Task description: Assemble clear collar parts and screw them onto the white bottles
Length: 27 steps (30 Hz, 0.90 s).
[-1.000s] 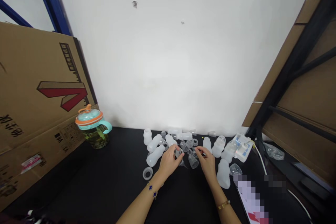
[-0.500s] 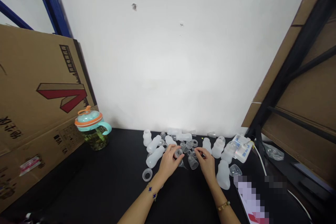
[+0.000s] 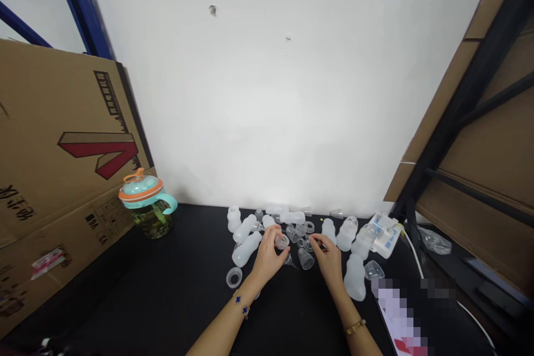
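Clear plastic sat in the grip of the person's left hand (image 3: 269, 255): a ring (image 3: 282, 241), pinched between thumb and fingers just above the black table (image 3: 167, 295). Opposite it the right hand (image 3: 329, 258) was bent inward, thumb and forefinger close together near a cluster of small clear parts (image 3: 301, 229); from where I stood I could not tell whether they pinched anything. Between the two hands lay a clear cup-shaped cap (image 3: 306, 259), touched by neither, as far as I could see. A frosted bottle (image 3: 247, 249) lay on its side just beyond the left hand's knuckles, with a loose ring (image 3: 234, 277) near it. By the right forearm was another frosted bottle (image 3: 355, 278). Well off to the left, a lidded jug (image 3: 147, 206) stood near a cardboard box (image 3: 54, 178).
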Tool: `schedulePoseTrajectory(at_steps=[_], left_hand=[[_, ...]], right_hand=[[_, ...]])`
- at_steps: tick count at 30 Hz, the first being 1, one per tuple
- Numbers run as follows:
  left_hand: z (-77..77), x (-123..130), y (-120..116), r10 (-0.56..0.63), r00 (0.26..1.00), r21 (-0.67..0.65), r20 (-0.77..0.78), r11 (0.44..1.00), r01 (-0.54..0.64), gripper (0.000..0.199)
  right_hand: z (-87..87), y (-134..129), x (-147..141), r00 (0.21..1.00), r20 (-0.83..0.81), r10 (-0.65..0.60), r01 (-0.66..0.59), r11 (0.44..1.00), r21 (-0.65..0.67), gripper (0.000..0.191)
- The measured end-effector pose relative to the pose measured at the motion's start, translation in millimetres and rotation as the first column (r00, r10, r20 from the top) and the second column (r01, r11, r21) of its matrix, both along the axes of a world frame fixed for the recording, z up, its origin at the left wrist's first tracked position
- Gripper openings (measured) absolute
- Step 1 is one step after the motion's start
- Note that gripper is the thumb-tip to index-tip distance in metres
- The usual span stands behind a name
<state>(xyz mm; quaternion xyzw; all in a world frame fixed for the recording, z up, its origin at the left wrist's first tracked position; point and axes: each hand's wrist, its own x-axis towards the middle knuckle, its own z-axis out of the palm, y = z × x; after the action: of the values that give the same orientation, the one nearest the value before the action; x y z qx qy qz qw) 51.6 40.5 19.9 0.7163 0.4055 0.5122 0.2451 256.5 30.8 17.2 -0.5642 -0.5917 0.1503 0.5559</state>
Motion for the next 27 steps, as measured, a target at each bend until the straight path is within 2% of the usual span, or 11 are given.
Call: schedulePoseTrajectory(at_steps=[8, 14, 27], left_hand=[[6.4, 0.6, -0.4, -0.022, 0.998, -0.055, 0.054, 0.998, 0.025, 0.016], [5.2, 0.0, -0.3, 0.004, 1.000, -0.111, -0.004, 0.994, -0.005, 0.045], [1.2, 0.2, 2.3, 0.011, 0.996, -0.117, -0.086, 0.993, -0.021, 0.048]], right_hand=[[1.8, 0.0, -0.6, 1.000, -0.009, -0.008, 0.008, 1.000, 0.001, 0.047], [1.0, 0.0, -0.8, 1.000, -0.018, -0.015, 0.015, 1.000, -0.011, 0.048], [-1.2, 0.2, -0.4, 0.998, -0.057, -0.005, 0.002, 0.999, -0.053, 0.045]])
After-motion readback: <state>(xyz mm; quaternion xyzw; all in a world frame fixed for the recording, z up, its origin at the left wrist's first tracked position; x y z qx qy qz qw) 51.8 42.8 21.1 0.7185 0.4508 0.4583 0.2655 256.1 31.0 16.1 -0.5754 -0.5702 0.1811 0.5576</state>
